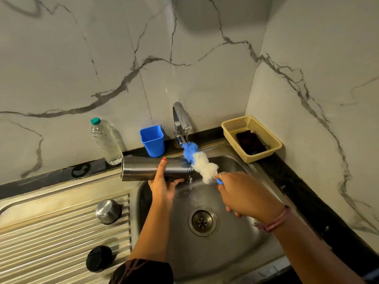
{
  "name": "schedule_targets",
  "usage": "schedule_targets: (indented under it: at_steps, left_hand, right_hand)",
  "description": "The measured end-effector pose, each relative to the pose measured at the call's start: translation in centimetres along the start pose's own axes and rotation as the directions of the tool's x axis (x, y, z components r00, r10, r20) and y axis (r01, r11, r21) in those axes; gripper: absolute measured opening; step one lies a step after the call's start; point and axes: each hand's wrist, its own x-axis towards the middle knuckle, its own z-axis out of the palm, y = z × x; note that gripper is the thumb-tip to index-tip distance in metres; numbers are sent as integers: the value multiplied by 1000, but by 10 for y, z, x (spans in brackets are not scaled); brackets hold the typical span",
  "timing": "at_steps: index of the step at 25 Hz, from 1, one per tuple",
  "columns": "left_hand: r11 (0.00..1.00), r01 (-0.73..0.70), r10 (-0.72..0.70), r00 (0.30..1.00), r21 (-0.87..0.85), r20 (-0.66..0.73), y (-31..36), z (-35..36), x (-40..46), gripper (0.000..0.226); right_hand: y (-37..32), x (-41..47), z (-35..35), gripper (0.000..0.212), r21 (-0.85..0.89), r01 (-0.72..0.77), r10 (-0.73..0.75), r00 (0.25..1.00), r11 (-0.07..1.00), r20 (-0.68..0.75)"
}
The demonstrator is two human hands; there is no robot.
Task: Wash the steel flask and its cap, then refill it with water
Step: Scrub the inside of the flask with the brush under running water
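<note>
steel, brushed and cylindrical, the flask (155, 168) lies on its side over the back left corner of the sink (235, 249), its open mouth turned toward the running tap (180, 119). the left hand (164, 185) cradles it from below, thumb over the top and fingers curled round the body; held level like this, the mouth probably sits where both water and brush can reach it. the right hand (242, 193) grips the blue handle of a bottle brush (200, 163), whose fluffy blue and white bristles lie just at the flask's mouth, right under the thin stream, likely being wetted before going inside.

on the ribbed drainboard left of the basin, a domed steel cup cap (108, 211) rests upside down, and a round black stopper (99, 258) sits nearer the front edge, both set apart for their own wash. along the back edge stand a clear plastic bottle (105, 141), a blue tumbler (152, 140), and a yellow mesh basket (252, 138) in the right corner.
</note>
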Motion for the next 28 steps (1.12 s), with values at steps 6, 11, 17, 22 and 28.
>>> schedule_targets:
  at_steps: [6,11,17,22,28]
  left_hand:
    - [1000,-15,15,1000,19,15,-2,-5,2,75]
    - [1000,-11,10,999,25,44,-3,-5,5,76]
    - [1000,-24,24,1000,-6,12,0,-7,5,77]
    - [999,-27,26,999,22,38,-1,-10,7,51]
    - [1000,-2,1,999,14,42,2,-5,6,94]
  right_hand:
    - [8,-8,-7,27,110,-65,58,996,992,73]
    - [0,4,3,27,122,-69,64,997,990,48]
    - [6,-16,-12,29,150,-106,99,993,983,58]
    - [1,5,7,29,215,-143,130,989,966,77]
    - [8,-4,-5,35,432,-298,237,953,851,191]
